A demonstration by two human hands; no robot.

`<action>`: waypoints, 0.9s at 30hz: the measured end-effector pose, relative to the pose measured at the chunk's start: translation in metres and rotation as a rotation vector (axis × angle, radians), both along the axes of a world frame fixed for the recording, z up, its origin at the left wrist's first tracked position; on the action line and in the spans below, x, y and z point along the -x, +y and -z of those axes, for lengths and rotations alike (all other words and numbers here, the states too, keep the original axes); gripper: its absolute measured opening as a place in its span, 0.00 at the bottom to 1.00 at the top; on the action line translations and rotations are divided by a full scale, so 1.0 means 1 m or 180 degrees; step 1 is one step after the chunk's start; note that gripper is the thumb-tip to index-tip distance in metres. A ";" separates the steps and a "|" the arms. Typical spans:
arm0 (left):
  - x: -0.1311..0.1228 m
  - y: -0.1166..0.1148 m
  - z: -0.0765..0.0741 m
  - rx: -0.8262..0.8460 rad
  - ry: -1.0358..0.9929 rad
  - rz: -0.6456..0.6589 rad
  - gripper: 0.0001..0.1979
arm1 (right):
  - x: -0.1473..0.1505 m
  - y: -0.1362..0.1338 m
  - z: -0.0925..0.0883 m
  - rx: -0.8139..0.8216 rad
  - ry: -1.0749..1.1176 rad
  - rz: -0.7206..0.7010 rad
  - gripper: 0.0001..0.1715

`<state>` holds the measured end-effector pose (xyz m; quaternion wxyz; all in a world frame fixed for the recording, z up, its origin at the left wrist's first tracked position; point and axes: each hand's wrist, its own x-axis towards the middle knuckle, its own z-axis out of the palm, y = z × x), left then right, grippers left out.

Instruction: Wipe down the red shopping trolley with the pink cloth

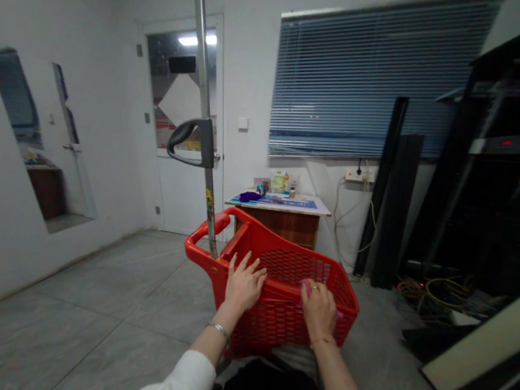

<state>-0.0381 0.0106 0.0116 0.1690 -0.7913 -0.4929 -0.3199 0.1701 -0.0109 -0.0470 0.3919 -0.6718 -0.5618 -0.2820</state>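
A red plastic shopping cart [271, 319] with slotted sides stands right in front of me, its handle to the left. On the near rim rests my left hand [245, 283], fingers spread and holding nothing. Further right along the same rim, my right hand [320, 307] is closed around a pink cloth [306, 286]; most of the cloth is hidden under the fingers. A metal pole [201, 51] with a grey grip handle [193, 141] rises at the cart's handle end. How the pole is fixed at its lower end I cannot tell.
Behind the cart stands a low wooden table [279, 227] with a purple cloth [250, 197] and small packages on top. A dark rack [495, 209] with a screen and loose cables is at right, near leaning boards [487, 330]. A mirror [49, 146] and door [182, 200] are at left.
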 end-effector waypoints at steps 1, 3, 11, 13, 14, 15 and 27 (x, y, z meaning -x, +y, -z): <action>0.000 0.000 0.000 0.0003 0.0003 -0.0005 0.15 | 0.019 0.003 -0.005 0.0036 -0.0082 -0.0190 0.18; 0.000 0.000 0.000 0.0012 0.0011 -0.0021 0.15 | 0.052 0.007 -0.012 0.0026 -0.0179 -0.0476 0.17; 0.003 0.001 -0.001 0.0014 0.0004 -0.0041 0.16 | -0.022 0.000 0.015 -0.0097 -0.0197 -0.0512 0.19; 0.003 0.001 0.000 0.0018 0.0007 -0.0018 0.16 | -0.058 -0.002 0.025 -0.0098 -0.0070 -0.0284 0.19; 0.002 0.001 0.000 0.0025 0.0006 -0.0010 0.16 | -0.068 -0.002 0.027 -0.0102 -0.0001 -0.0168 0.20; 0.002 0.001 0.000 0.0033 0.0002 -0.0007 0.16 | -0.072 -0.001 0.027 -0.0103 0.0052 -0.0072 0.20; 0.005 -0.001 -0.004 0.0052 0.0058 -0.0034 0.16 | 0.044 0.008 -0.001 -0.0061 -0.0182 -0.0650 0.18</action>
